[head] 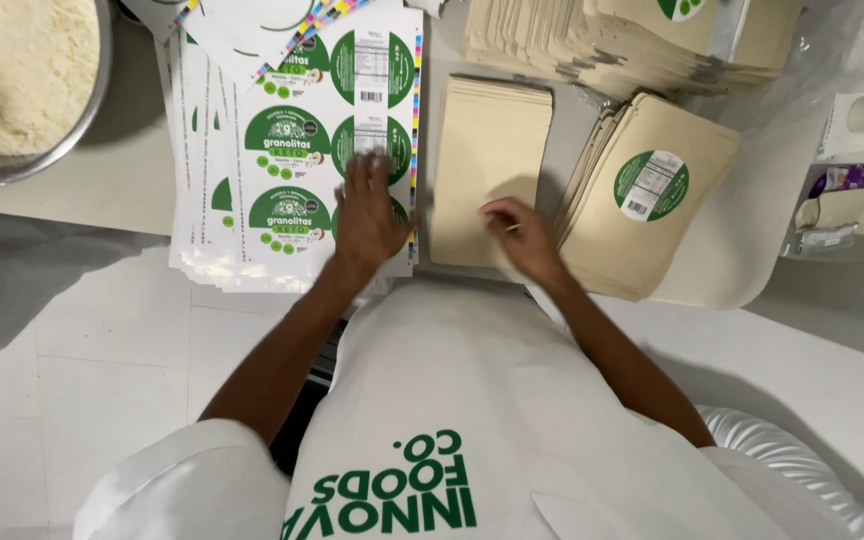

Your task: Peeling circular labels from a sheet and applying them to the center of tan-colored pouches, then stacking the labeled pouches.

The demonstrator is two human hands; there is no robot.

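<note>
The principal risk at this point is a misapplied or creased label: the left hand [370,215] lies flat on the top label sheet [292,150], and if that sheet slides on the loose stack beneath it while a round green sticker [288,136] is lifted, the sticker may tear or fold onto itself. A second risk is that adhesive catches on the wrong surface, since the right hand [520,232] works directly over the plain kraft pouch stack [487,160] and just beside the labelled pouch pile [652,200]. Uneven placement on a pouch would also follow from the pouch stack shifting on the desk [72,195]. Left hand: palm down, fingers spread and extended toward the lower right stickers of the sheet, forearm angled up from the lower left. Right hand: fingers curled together with the tips nearly closed, apparently pinching something small and pale; whether it is a sticker cannot be told. The label sheets lie left of centre on the desk, the pouches centre and right. A metal bowl of pale grated matter [17,75] stands at the far left.
</note>
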